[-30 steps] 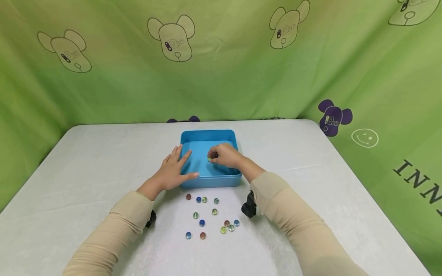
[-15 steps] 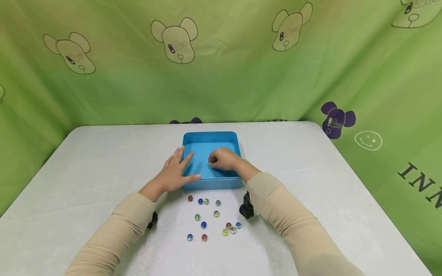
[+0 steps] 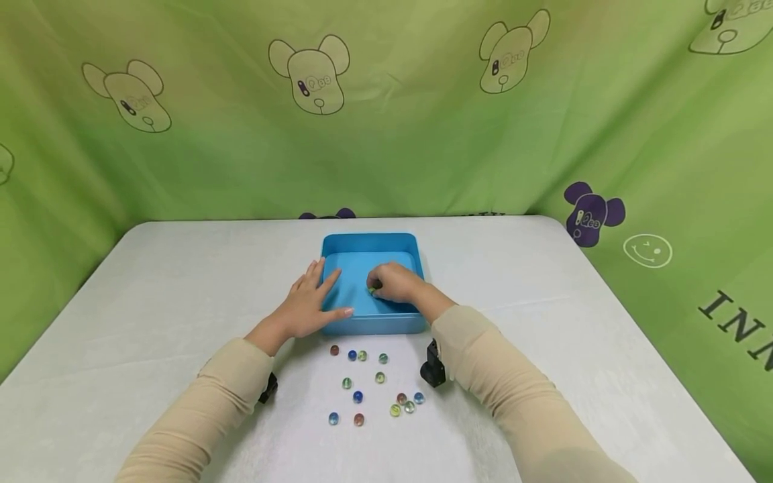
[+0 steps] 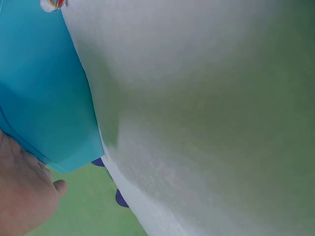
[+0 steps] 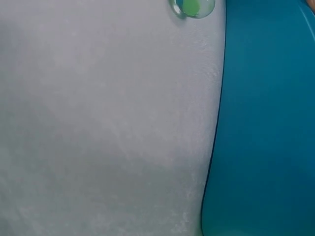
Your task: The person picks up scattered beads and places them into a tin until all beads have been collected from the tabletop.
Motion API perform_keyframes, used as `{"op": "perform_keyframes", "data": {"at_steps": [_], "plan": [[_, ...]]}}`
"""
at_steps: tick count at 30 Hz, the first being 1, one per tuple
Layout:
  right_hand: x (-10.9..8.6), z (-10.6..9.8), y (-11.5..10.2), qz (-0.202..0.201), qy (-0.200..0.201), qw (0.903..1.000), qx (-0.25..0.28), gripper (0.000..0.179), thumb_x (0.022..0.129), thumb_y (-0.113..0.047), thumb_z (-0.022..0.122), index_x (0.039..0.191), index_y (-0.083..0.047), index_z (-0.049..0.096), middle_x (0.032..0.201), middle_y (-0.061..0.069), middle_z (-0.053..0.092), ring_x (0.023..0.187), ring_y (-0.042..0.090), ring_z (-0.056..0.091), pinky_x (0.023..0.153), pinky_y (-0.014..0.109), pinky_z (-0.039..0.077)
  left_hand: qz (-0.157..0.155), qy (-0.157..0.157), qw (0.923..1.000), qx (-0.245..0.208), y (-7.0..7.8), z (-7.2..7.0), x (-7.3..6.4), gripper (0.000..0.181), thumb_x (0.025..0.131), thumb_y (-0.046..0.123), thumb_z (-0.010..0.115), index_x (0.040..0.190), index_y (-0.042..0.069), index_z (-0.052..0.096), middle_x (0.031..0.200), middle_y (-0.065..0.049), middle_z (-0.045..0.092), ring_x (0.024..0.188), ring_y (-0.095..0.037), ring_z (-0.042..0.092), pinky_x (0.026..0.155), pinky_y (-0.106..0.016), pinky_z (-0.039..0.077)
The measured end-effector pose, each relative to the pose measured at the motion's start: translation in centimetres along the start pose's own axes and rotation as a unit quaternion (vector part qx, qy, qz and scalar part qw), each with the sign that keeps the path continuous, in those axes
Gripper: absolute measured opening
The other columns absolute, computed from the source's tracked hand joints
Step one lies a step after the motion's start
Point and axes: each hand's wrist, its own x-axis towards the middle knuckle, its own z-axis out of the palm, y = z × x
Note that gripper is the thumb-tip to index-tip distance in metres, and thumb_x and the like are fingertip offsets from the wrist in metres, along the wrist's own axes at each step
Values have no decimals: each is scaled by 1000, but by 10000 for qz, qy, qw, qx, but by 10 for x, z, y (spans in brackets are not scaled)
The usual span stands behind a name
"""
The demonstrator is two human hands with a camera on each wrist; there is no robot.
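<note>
A blue rectangular box [image 3: 374, 325] stands on the white-covered table. My left hand [image 3: 302, 310] lies with spread, straight fingers at the box's left side, its thumb across the front rim. In the left wrist view, part of this hand [image 4: 24, 189] shows beside the blue wall. Inside the box, low over its floor, my right hand [image 3: 395, 282] pinches a green marble [image 3: 372, 291] between thumb and fingers. The fingers partly hide that marble. In the right wrist view, only a sliver of the hand shows at the top right corner.
Several loose glass marbles lie in front of the box, among them a dark blue marble [image 3: 358, 397], a brown-red marble [image 3: 359, 420] and a yellow-green marble [image 3: 395, 410]. A green printed curtain [image 3: 386, 147] hangs behind the table [image 3: 211, 282].
My right hand has come down slightly inside the box, toward its front, with the green marble still pinched. The left hand keeps its place at the box. The head view has shifted a little.
</note>
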Motion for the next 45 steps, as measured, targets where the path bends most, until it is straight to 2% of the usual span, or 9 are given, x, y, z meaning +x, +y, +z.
{"op": "perform_keyframes", "data": {"at_steps": [12,20,24,34,45], "plan": [[-5,-1,0,-1,-58,9998,-164,8,79,-6,62,87,-6,64,83,2,60,78,14,53,73,29,43,36,46,10000,16,3,3,0,82,78,57,47,139,9,18,142,-17,-2,128,-31,-5,99,-50,7],[-13,-7,-2,121,-38,9999,82,20,79,-7,61,99,-1,63,95,8,61,90,20,55,79,31,43,27,47,10000,-21,2,4,0,83,78,58,47,139,9,18,142,-17,-2,129,-30,-6,99,-49,6],[-19,-11,-4,122,69,9995,300,22,80,-8,61,101,0,62,97,8,61,91,20,55,79,31,43,14,40,10000,-31,2,5,0,82,79,57,47,139,10,18,143,-16,-3,129,-28,-7,99,-49,5],[-37,-19,-7,-170,535,9961,682,22,80,-7,60,100,2,61,94,8,61,87,18,56,76,29,44,-18,24,10000,-7,2,2,0,83,78,59,45,139,9,18,142,-16,-3,128,-30,-7,99,-49,5],[-59,-22,-5,-394,911,9892,1081,21,79,-7,61,98,4,61,94,14,61,85,20,56,75,36,45,-23,49,10000,-14,2,2,0,84,78,59,47,139,8,18,142,-17,-3,128,-31,-6,99,-50,6]]}}
